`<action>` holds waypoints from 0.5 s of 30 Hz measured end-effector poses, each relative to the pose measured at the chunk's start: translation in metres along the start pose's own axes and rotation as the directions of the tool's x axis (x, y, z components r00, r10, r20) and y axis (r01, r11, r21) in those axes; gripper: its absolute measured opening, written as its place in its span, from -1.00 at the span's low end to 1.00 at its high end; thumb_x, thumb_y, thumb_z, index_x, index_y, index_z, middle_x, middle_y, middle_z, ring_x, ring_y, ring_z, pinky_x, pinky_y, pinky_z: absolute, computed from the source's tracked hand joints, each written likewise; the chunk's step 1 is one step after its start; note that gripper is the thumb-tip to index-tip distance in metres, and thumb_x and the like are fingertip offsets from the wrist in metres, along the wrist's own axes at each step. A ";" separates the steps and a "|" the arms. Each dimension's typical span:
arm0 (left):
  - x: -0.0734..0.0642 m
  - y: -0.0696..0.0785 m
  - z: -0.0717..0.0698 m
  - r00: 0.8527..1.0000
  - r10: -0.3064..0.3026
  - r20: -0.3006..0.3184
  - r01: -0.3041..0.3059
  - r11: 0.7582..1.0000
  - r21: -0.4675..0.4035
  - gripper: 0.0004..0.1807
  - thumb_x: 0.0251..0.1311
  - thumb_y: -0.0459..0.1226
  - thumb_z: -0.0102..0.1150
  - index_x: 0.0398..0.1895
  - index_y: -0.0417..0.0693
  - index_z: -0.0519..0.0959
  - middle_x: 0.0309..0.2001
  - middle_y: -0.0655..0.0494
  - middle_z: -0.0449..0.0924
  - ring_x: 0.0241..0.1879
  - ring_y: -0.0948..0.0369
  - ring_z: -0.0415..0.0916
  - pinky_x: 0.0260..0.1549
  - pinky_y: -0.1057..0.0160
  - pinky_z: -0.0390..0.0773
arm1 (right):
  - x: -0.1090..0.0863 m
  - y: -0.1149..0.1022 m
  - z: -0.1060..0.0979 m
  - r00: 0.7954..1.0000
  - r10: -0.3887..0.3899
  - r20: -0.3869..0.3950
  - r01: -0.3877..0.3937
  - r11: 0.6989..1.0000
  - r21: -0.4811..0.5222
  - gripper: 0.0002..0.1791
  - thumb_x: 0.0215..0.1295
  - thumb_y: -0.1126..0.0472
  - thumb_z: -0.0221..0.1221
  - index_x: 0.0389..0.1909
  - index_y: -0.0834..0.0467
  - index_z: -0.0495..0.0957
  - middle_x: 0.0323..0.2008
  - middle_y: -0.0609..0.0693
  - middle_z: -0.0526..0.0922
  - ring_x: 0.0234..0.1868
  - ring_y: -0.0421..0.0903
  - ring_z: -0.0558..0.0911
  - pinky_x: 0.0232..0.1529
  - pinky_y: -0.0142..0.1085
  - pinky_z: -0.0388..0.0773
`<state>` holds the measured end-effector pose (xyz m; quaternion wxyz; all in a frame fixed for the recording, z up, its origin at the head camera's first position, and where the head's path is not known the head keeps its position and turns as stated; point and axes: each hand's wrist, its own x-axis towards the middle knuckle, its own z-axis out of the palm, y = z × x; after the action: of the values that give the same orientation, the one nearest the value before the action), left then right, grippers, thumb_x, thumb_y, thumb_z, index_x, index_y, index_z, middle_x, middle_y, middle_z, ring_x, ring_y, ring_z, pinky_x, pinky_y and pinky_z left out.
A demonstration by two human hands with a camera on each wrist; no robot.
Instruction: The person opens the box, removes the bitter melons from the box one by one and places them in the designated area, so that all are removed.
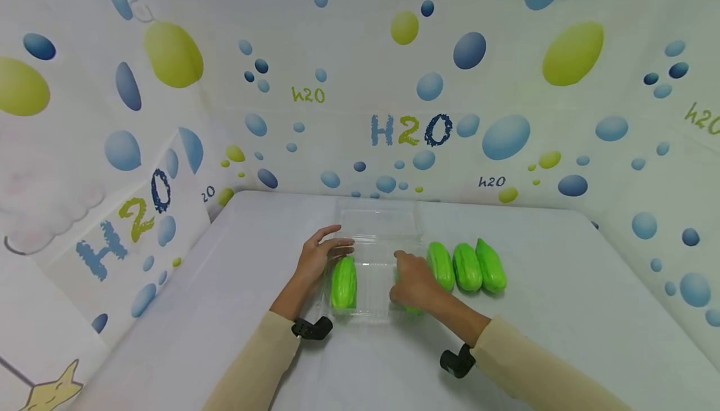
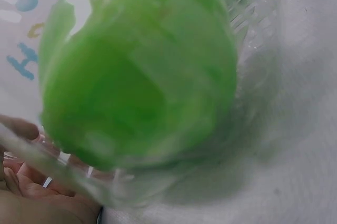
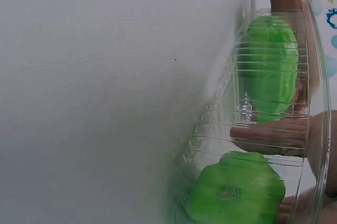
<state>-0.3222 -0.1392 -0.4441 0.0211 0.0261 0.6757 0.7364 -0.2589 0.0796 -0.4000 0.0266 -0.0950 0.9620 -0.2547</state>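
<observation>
A clear plastic box point(image 1: 372, 312) sits on the table with its hinged lid point(image 1: 379, 220) laid back at the far side. My left hand point(image 1: 317, 260) is at the box's left back edge, its loosely bent fingers reaching over the rim. Just in front of those fingers, a bright green ribbed gourd point(image 1: 344, 283) lies lengthwise along the left side inside. My right hand point(image 1: 415, 283) reaches in at the right side and grips a second green gourd point(image 3: 234, 190), thumb on one side and fingers on the other. From above, that hand mostly hides the second gourd.
Right of the box, three more green gourds point(image 1: 467, 267) lie side by side on the white tablecloth point(image 1: 551, 330). A patterned wall sheet point(image 1: 337, 55) rises behind the table. Both wrists carry a black camera point(image 1: 312, 328).
</observation>
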 end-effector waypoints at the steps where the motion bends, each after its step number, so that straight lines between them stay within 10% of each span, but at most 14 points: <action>1: 0.000 0.000 0.000 1.000 0.000 0.000 0.000 1.000 0.001 -0.54 0.54 -0.32 -0.10 0.45 -0.16 0.33 0.09 -0.22 0.68 0.10 -0.11 0.65 0.21 -0.02 0.56 | 0.000 0.000 0.001 1.000 -0.001 0.009 0.001 1.000 -0.024 -0.04 -0.19 0.44 0.45 0.36 0.46 0.30 0.09 0.33 0.60 0.03 0.15 0.60 0.01 -0.05 0.64; 15: 0.001 -0.003 -0.002 1.000 0.000 0.000 0.000 1.000 0.007 -0.54 0.53 -0.31 -0.08 0.44 -0.15 0.34 0.09 -0.20 0.69 0.10 -0.10 0.65 0.21 -0.02 0.55 | 0.002 -0.004 0.009 0.998 -0.004 0.066 0.019 0.972 -0.233 -0.43 0.05 0.35 0.36 0.09 0.49 0.45 -0.06 0.27 0.57 -0.03 0.15 0.57 -0.02 -0.04 0.61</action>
<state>-0.3236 -0.1410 -0.4470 0.0210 0.0260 0.6782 0.7341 -0.2590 0.0713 -0.4055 0.0450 -0.1114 0.9833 -0.1369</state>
